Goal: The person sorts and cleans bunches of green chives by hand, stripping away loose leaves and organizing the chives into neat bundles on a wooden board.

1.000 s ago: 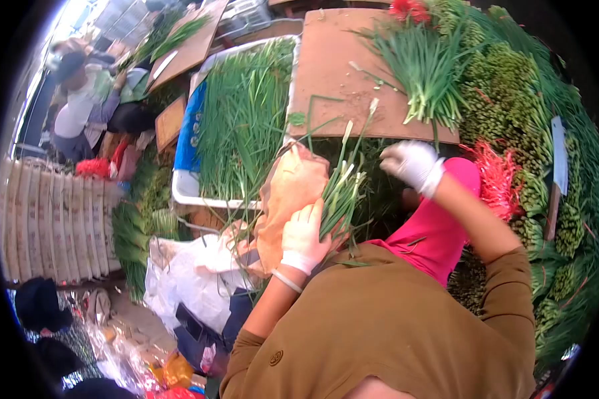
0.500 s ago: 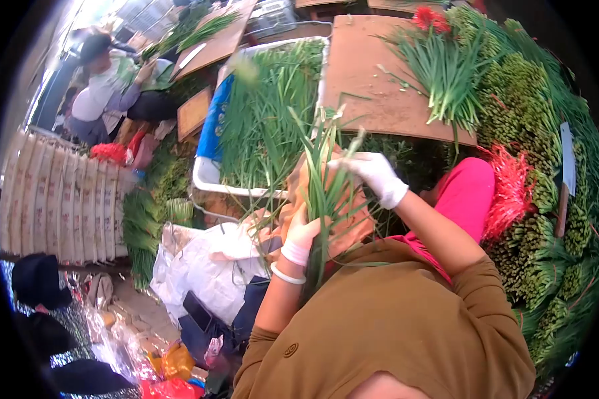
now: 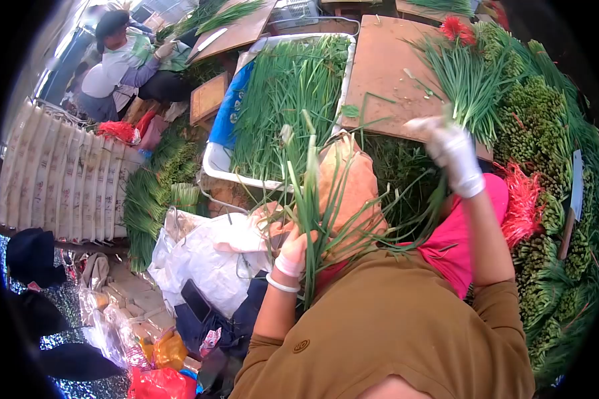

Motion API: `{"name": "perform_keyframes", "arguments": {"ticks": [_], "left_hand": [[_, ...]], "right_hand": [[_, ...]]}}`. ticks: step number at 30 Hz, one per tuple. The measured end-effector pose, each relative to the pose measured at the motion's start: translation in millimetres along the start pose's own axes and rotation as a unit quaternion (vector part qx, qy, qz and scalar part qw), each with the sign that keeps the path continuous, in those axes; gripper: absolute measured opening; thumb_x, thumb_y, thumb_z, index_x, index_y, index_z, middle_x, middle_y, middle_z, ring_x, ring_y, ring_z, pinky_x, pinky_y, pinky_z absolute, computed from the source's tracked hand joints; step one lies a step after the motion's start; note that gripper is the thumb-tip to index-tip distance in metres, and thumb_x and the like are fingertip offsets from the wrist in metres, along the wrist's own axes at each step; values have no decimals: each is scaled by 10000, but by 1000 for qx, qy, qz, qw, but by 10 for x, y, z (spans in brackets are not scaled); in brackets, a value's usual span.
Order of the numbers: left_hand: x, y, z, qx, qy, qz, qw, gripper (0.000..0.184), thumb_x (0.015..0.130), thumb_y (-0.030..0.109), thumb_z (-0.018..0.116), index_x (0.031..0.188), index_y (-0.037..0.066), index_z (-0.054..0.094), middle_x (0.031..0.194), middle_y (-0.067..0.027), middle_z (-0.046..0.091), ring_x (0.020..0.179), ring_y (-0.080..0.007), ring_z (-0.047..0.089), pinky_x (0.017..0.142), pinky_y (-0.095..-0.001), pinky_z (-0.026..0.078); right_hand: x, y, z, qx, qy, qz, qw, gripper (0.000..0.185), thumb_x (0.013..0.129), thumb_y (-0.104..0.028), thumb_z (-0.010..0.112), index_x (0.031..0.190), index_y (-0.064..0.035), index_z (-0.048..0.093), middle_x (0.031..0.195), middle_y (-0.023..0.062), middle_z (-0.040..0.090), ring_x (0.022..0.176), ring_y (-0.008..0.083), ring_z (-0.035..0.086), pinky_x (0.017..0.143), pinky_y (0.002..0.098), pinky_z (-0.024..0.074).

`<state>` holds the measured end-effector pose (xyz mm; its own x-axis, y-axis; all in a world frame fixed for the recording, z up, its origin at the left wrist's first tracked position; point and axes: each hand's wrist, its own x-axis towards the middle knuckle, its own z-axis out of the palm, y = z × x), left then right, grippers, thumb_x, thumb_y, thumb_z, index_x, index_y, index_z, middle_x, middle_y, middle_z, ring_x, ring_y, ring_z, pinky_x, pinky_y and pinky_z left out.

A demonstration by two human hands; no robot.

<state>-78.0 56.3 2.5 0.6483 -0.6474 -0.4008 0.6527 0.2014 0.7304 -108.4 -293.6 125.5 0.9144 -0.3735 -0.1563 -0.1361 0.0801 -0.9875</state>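
Well, the bunch of green stalks (image 3: 305,193) sits in the left hand (image 3: 293,249), whose grip is curled snugly around it, fingers closed on the stems. The larger part of the bunch stands out beyond the grip on the far side, toward the white tub (image 3: 218,159); some leaves trail out on the near side, down against the brown top (image 3: 386,319), and others fan loosely to the right over the orange cloth (image 3: 353,179).

Over on the right, the right hand (image 3: 454,153) is up in the air, well apart from that bunch, in front of the near right part of the brown worktop (image 3: 383,60). It's a blur from where I stand, so I can't tell whether its grip is spread or pinching anything. Just beyond it, a pile of leaves (image 3: 469,83) lies at the worktop's right side. Farther right, a knife (image 3: 577,186) rests on the stacked green bundles (image 3: 532,133), with red strands (image 3: 522,206) between them and the pink trouser leg (image 3: 496,196).
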Motion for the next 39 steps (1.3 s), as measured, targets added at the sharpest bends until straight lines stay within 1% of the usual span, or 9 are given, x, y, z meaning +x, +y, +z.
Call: {"name": "perform_keyframes", "arguments": {"ticks": [3, 9, 13, 25, 28, 29, 33, 35, 39], "left_hand": [[-2, 51, 210, 69, -17, -17, 997, 348, 865, 118, 551, 1186, -12, 529, 1019, -68, 607, 863, -141, 575, 756, -267, 475], [32, -64, 236, 222, 21, 51, 973, 314, 881, 19, 545, 1195, 30, 540, 1016, 4, 594, 885, -86, 554, 763, -231, 470], [90, -21, 358, 182, 42, 105, 977, 240, 844, 29, 555, 1084, 25, 573, 884, 23, 574, 731, -59, 506, 629, -208, 428], [258, -126, 566, 165, -25, 68, 984, 310, 843, 1, 580, 1152, 12, 551, 1006, -10, 605, 909, -94, 565, 796, -233, 467], [309, -173, 509, 96, -16, 70, 993, 304, 846, 13, 593, 1147, 13, 556, 1018, -18, 615, 926, -96, 573, 807, -236, 472], [326, -197, 485, 71, -15, 81, 994, 293, 851, 22, 599, 1141, 13, 561, 1026, -18, 620, 934, -95, 573, 814, -235, 474], [322, -167, 555, 117, 7, 106, 987, 279, 851, 16, 603, 1128, 16, 570, 1027, -23, 626, 934, -94, 574, 821, -246, 475], [357, -211, 573, 140, -3, 100, 985, 304, 835, -1, 588, 1138, 9, 559, 1013, -26, 618, 900, -99, 574, 793, -246, 473], [397, -308, 667, 195, -29, 125, 972, 300, 831, -14, 563, 1130, 8, 557, 983, -15, 611, 864, -86, 566, 763, -229, 463]], "right_hand": [[12, 388, 562, -14, -125, -11, 992, 234, 916, -196, 550, 1047, -38, 664, 566, -77, 456, 440, 18, 375, 402, 185, 284], [80, 500, 828, 32, -90, 44, 994, 167, 897, -209, 587, 930, -52, 633, 604, -37, 544, 447, 34, 422, 399, 181, 308], [127, 436, 394, 40, -25, -12, 999, 255, 913, -257, 536, 864, -34, 650, 564, -45, 473, 443, 32, 350, 406, 190, 269], [-157, 725, 549, 42, -68, 40, 996, 76, 862, -140, 580, 850, -72, 614, 603, -30, 557, 449, 24, 411, 411, 177, 298], [-99, 641, 244, 43, -4, 7, 999, 119, 888, -144, 555, 821, -74, 624, 694, 16, 644, 453, 16, 400, 391, 169, 289], [-76, 535, 25, 32, 36, 52, 997, 218, 882, -152, 521, 753, -70, 676, 580, -48, 536, 464, 29, 403, 431, 199, 310], [62, 639, -699, -211, 133, 55, 967, 230, 888, -282, 626, 794, -80, 685, 589, -16, 611, 459, 26, 401, 440, 214, 312], [-44, 600, -419, -129, 118, -23, 984, 219, 891, -271, 625, 807, -78, 688, 608, -24, 621, 464, 19, 391, 452, 202, 309], [-237, 437, 318, 42, -52, 73, 995, 214, 887, -222, 592, 981, -49, 676, 565, -46, 517, 428, 19, 384, 395, 188, 283]]}}
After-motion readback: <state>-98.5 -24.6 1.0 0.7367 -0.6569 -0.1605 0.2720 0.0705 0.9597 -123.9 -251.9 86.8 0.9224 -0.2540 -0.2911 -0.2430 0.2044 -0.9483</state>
